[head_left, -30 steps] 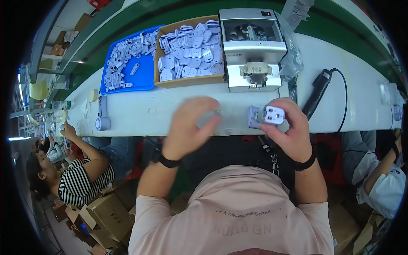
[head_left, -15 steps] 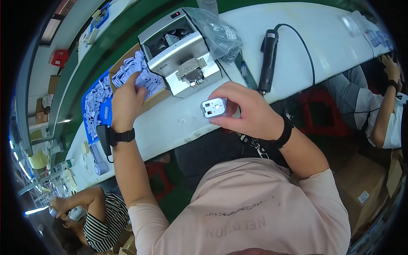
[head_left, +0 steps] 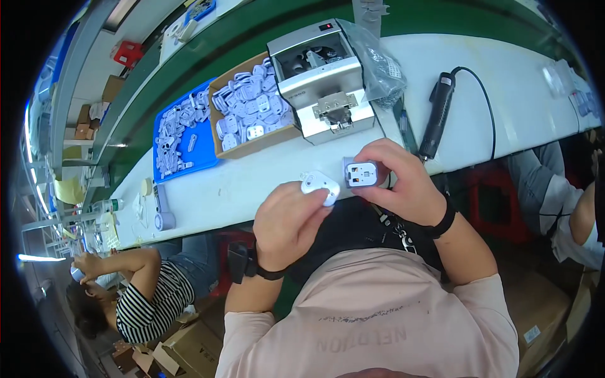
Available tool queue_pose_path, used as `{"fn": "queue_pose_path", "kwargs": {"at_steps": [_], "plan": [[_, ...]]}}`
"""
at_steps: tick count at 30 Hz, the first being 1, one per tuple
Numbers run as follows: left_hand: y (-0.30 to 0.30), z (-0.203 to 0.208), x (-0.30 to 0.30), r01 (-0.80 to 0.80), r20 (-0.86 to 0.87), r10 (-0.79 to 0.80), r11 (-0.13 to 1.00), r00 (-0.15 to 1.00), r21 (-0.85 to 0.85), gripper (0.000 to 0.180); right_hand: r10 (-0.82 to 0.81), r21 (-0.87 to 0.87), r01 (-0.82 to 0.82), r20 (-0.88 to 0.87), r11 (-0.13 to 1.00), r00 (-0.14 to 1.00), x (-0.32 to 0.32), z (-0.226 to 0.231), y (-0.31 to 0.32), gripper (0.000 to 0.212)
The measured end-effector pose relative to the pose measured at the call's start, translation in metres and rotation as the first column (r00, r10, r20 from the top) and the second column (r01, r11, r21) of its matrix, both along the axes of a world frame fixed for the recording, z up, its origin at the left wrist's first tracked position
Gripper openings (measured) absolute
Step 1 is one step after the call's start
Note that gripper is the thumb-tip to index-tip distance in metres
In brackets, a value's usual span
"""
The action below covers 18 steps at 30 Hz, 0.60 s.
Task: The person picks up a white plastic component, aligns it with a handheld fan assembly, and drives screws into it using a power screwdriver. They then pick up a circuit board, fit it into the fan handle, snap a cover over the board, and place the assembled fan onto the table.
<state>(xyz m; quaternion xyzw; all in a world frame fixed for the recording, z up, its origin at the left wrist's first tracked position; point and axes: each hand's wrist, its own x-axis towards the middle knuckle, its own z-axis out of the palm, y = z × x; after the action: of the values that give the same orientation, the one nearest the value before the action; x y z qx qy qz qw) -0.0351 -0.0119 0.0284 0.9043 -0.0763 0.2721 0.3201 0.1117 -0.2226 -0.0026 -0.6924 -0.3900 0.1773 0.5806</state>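
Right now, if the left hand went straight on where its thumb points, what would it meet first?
Probably the housing in the right hand, though depth is unclear and the left hand might pass it toward the machine.

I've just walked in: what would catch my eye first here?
Probably the silver machine on the bench, with a box heaped with pale parts and a blue tray to its left. Nearer, the left hand holds a white cover beside a pale block in the right hand. A black tool lies farther right.
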Motion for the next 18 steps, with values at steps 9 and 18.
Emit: {"fn": "queue_pose_path", "kwargs": {"at_steps": [9,18], "plan": [[-0.015,-0.011,0.02,0.079,0.084,-0.073,0.995,0.994,-0.062,0.043,0.006,0.091,-0.002,-0.044,0.996,0.999,-0.002,-0.012,0.002,0.043],[-0.019,-0.009,0.009,-0.127,-0.041,0.123,0.987,0.992,-0.101,0.04,0.03,0.132,-0.026,-0.025,0.991,0.999,0.006,-0.017,-0.001,0.044]]}}
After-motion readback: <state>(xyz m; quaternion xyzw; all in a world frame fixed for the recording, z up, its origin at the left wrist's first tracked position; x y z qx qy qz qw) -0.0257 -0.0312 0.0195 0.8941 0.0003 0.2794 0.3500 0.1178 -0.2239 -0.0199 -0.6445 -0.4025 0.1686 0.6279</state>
